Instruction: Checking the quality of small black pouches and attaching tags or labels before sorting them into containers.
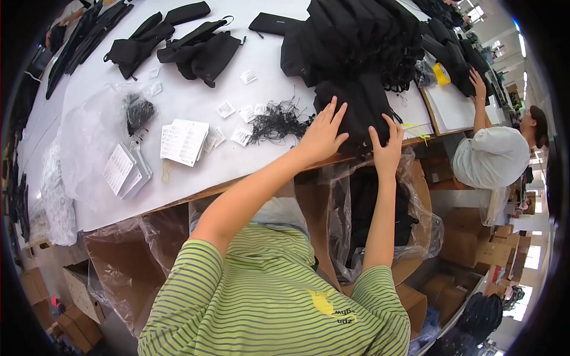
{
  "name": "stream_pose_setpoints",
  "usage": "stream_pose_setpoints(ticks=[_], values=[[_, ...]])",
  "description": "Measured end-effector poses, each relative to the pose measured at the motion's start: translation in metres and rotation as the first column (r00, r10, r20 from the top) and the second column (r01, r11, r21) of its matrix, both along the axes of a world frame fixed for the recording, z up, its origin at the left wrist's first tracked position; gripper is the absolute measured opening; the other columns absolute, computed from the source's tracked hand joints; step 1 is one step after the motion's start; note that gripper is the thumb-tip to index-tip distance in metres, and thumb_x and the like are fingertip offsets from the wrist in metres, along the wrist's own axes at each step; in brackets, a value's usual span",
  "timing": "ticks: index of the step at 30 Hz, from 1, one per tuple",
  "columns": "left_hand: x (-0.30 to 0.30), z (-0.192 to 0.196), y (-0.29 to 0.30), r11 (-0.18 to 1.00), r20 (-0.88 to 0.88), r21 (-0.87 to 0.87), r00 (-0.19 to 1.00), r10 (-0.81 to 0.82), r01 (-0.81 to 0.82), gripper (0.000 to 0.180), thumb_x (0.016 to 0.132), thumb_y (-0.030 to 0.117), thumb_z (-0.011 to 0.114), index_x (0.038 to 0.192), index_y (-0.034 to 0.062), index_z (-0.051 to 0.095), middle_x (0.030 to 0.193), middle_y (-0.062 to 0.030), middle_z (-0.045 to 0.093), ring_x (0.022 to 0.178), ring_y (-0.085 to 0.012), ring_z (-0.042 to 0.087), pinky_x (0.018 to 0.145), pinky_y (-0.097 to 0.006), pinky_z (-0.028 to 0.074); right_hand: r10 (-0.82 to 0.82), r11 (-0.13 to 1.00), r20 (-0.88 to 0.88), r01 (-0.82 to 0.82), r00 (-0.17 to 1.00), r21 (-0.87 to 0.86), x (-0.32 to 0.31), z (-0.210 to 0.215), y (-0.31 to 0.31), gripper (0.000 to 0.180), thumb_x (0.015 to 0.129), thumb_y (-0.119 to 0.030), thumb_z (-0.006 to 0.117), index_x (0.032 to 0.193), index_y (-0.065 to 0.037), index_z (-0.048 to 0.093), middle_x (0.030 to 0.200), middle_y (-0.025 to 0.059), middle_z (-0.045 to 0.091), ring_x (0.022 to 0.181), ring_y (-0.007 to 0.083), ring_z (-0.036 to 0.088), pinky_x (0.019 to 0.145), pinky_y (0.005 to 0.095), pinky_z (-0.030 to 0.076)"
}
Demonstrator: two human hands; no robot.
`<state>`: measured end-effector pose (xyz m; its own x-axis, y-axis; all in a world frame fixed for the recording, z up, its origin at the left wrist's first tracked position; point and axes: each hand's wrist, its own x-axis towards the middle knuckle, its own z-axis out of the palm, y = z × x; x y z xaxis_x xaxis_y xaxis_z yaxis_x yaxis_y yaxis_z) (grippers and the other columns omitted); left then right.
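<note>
A black fabric bag (358, 105) lies at the table's near edge, in front of a tall heap of similar black bags (356, 38). My left hand (323, 133) rests on the left side of this bag, its fingers stretched out and apart. On the right side, my right hand (387, 145) touches the cloth with thumb and fingers spread. Neither hand is closed round anything. Left of my left hand sits a tangle of thin black cords (278, 121), with small white packets (242, 135) beside it.
Booklets of white printed tags (185, 141), clear plastic bags (89, 142) and more black bags (205, 53) lie on the white table (196, 101). Below its edge stands a plastic-lined carton (423, 204) with black goods inside. At right, another person (493, 155) reaches toward black items.
</note>
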<state>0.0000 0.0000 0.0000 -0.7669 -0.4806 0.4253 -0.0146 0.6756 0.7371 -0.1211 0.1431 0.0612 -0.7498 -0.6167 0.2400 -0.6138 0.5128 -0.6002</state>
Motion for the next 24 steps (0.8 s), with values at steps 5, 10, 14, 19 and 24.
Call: stream_pose_setpoints(ticks=[5, 10, 14, 19, 24], values=[[0.023, 0.015, -0.020, 0.989, 0.038, -0.134, 0.998, -0.051, 0.055, 0.057, 0.082, 0.018, 0.063, 0.133, 0.0052, 0.042, 0.141, -0.0202, 0.035, 0.122, -0.0379, 0.040, 0.103, -0.043, 0.033, -0.004, 0.990, -0.054, -0.004, 0.999, -0.140, -0.025, -0.026, 0.000, 0.048, 0.087, -0.040, 0.061, 0.130, -0.021, 0.051, 0.135, 0.0200, 0.035, 0.125, 0.0369, 0.038, 0.104, 0.0435, 0.032], [0.098, 0.018, -0.050, 0.934, 0.273, -0.247, 0.907, 0.322, -0.257, 0.040, 0.072, 0.015, 0.070, 0.106, 0.0030, 0.053, 0.103, -0.0144, 0.054, 0.100, -0.0332, 0.049, 0.087, -0.043, 0.039, 0.030, 0.977, -0.047, -0.039, 0.998, -0.211, -0.036, -0.034, -0.001, 0.052, 0.087, -0.038, 0.063, 0.132, -0.015, 0.048, 0.137, 0.0183, 0.034, 0.129, 0.0329, 0.034, 0.105, 0.0421, 0.029], [0.138, 0.008, -0.071, 0.902, 0.402, -0.301, 0.816, 0.415, -0.311, 0.039, 0.072, 0.014, 0.070, 0.104, 0.0027, 0.053, 0.101, -0.0140, 0.054, 0.098, -0.0319, 0.050, 0.085, -0.041, 0.041, 0.004, 0.957, -0.025, -0.011, 1.000, -0.289, -0.037, -0.039, -0.003, 0.057, 0.086, -0.038, 0.063, 0.134, -0.013, 0.045, 0.138, 0.0178, 0.034, 0.130, 0.0317, 0.033, 0.105, 0.0422, 0.029], [0.142, -0.010, -0.095, 0.891, 0.321, -0.285, 0.841, 0.436, -0.353, 0.029, 0.071, 0.012, 0.071, 0.096, 0.0051, 0.057, 0.094, -0.0120, 0.055, 0.092, -0.0296, 0.052, 0.081, -0.040, 0.043, -0.097, 0.942, -0.084, 0.064, 0.992, -0.330, -0.034, -0.042, -0.005, 0.059, 0.086, -0.039, 0.063, 0.133, -0.008, 0.044, 0.138, 0.0187, 0.036, 0.132, 0.0331, 0.030, 0.106, 0.0435, 0.028], [0.143, -0.015, -0.112, 0.918, 0.318, -0.278, 0.875, 0.365, -0.282, 0.016, 0.072, 0.010, 0.068, 0.085, 0.0048, 0.059, 0.086, -0.0103, 0.055, 0.088, -0.0287, 0.054, 0.078, -0.039, 0.044, -0.234, 0.928, -0.276, 0.129, 0.932, -0.350, -0.008, -0.023, -0.007, 0.055, 0.085, -0.034, 0.064, 0.129, -0.006, 0.047, 0.131, 0.0180, 0.043, 0.124, 0.0336, 0.037, 0.103, 0.0437, 0.029]])
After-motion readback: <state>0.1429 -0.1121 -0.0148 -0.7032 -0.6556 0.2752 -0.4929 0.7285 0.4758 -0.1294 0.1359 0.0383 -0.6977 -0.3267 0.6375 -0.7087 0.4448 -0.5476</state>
